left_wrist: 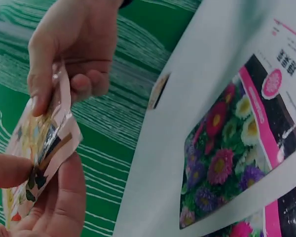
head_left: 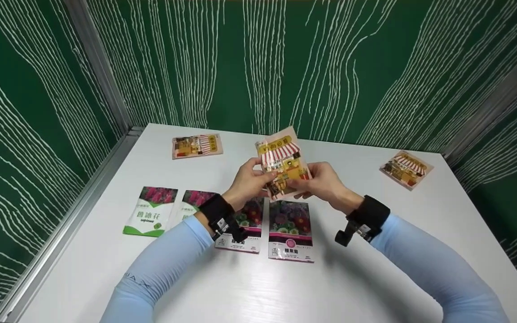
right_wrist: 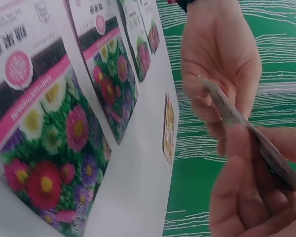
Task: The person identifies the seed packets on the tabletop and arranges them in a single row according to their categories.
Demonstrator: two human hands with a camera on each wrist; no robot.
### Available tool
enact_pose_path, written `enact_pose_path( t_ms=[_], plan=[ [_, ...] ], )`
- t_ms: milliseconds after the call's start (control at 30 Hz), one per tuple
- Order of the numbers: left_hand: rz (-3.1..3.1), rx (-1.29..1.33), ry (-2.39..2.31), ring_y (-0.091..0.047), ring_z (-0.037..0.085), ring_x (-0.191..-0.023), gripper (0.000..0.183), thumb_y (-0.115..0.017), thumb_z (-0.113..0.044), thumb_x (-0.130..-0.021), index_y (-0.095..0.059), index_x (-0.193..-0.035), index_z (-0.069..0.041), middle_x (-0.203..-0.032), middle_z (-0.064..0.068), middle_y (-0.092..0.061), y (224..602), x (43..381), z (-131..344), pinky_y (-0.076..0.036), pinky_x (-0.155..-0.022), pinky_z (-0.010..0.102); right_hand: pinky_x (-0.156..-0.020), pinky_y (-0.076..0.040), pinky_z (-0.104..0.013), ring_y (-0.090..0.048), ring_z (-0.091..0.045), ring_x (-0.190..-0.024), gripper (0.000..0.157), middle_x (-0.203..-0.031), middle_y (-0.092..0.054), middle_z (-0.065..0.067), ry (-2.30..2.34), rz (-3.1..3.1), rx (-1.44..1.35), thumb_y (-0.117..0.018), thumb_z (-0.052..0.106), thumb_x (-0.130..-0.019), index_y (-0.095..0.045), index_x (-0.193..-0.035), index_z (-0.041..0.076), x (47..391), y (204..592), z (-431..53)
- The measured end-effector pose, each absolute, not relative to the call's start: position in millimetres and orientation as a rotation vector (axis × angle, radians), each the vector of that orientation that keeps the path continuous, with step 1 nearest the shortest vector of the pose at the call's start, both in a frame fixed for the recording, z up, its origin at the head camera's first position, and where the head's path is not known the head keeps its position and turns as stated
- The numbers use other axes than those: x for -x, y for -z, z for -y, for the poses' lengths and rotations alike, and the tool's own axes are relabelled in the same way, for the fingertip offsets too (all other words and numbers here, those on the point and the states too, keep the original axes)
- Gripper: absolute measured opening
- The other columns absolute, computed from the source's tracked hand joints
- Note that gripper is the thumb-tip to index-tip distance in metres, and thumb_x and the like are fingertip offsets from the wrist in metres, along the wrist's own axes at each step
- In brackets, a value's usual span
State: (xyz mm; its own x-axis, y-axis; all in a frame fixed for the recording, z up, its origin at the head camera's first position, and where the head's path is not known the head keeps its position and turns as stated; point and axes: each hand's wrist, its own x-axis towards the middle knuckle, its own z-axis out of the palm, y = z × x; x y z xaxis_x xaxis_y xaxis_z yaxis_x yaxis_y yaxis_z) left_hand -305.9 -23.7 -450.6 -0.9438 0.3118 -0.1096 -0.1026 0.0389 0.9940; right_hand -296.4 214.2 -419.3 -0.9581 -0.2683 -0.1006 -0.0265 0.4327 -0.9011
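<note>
Your left hand (head_left: pixel 250 180) and right hand (head_left: pixel 326 183) pinch the glossy packet (head_left: pixel 284 161) between them, left at its 8 o'clock edge, right at 4; its long axis runs 11 to 5 (as the head view sees it), above the smooth white table (head_left: pixel 258 296). A matching flat packet (head_left: pixel 197 146) lies at 9 o'clock, a rectangular flower packet (head_left: pixel 291 231) at 6.

The held packet (head_left: pixel 287 154) looks like glossy plastic film, creased and shiny. The flower packets (head_left: pixel 291 229) nearer by look smooth and lightly glossy. The table (head_left: pixel 258 296) is smooth with a soft sheen; the sleeves (head_left: pixel 424 260) look like matt cloth, the far-left post (head_left: pixel 98 63) like dull metal.
</note>
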Motion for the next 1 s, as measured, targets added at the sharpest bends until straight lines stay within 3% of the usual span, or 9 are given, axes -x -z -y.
enact_pose_path(
  t_ms=[233, 467, 567, 667, 800, 1000],
  plan=[
    [-2.078, -0.365, -1.862, -0.083, 0.019, -0.09, 0.041, -0.075, -0.016, -0.109, -0.058, -0.145, -0.007, -0.12, 0.023, -0.083, 454.2, 295.4, 17.6, -0.067, -0.068, 0.029, -0.069, -0.065, -0.025, -0.081, -0.01, -0.081, 0.045, -0.097, -0.084, 0.002, 1.638, -2.346, 0.139, -0.076, 0.022, -0.107, -0.069, -0.139, -0.01, 296.9, 423.5, -236.3],
    [-2.082, -0.424, -1.746, -0.081, 0.015, -0.074, 0.039, -0.079, -0.019, -0.107, -0.062, -0.14, -0.008, -0.1, 0.011, -0.084, 461.5, 286.6, 8.8, -0.07, -0.068, 0.038, -0.07, -0.068, -0.029, -0.081, -0.012, -0.078, 0.045, -0.093, -0.083, 0.002, 1.639, -2.301, 0.125, -0.077, 0.015, -0.105, -0.066, -0.137, -0.015, 291.3, 426.2, -263.4],
    [-2.117, -0.44, -1.707, -0.077, 0.014, -0.068, 0.036, -0.079, -0.02, -0.107, -0.064, -0.137, -0.007, -0.099, 0.015, -0.083, 466.0, 287.0, 10.6, -0.07, -0.07, 0.041, -0.072, -0.068, -0.029, -0.081, -0.012, -0.08, 0.046, -0.095, -0.083, 0.003, 1.618, -2.287, 0.103, -0.077, 0.014, -0.105, -0.064, -0.138, -0.015, 287.2, 427.9, -277.2],
    [-2.194, -0.464, -1.661, -0.082, 0.028, -0.076, 0.033, -0.076, -0.021, -0.108, -0.067, -0.135, -0.004, -0.109, 0.026, -0.082, 469.4, 288.2, 16.9, -0.071, -0.074, 0.044, -0.074, -0.069, -0.03, -0.082, -0.013, -0.082, 0.047, -0.096, -0.085, 0.002, 1.588, -2.288, 0.073, -0.077, 0.013, -0.105, -0.064, -0.139, -0.015, 283.6, 433.1, -293.2],
    [-2.337, -0.487, -1.572, -0.083, 0.045, -0.098, 0.03, -0.073, -0.025, -0.109, -0.072, -0.13, -0.004, -0.12, 0.028, -0.081, 471.1, 288.7, 29.8, -0.071, -0.078, 0.047, -0.075, -0.069, -0.03, -0.083, -0.013, -0.084, 0.046, -0.098, -0.086, 0.002, 1.522, -2.287, 0.022, -0.077, 0.013, -0.104, -0.065, -0.14, -0.013, 278.6, 446.6, -315.2],
    [-2.604, -0.582, -1.434, -0.081, 0.036, -0.105, 0.027, -0.073, -0.029, -0.107, -0.08, -0.122, -0.007, -0.117, 0.017, -0.084, 472.4, 292.3, 46.0, -0.064, -0.086, 0.039, -0.076, -0.068, -0.028, -0.083, -0.013, -0.087, 0.044, -0.099, -0.087, 0.001, 1.447, -2.249, -0.074, -0.078, 0.017, -0.104, -0.069, -0.138, -0.008, 269.5, 465.6, -338.5]
  ],
)
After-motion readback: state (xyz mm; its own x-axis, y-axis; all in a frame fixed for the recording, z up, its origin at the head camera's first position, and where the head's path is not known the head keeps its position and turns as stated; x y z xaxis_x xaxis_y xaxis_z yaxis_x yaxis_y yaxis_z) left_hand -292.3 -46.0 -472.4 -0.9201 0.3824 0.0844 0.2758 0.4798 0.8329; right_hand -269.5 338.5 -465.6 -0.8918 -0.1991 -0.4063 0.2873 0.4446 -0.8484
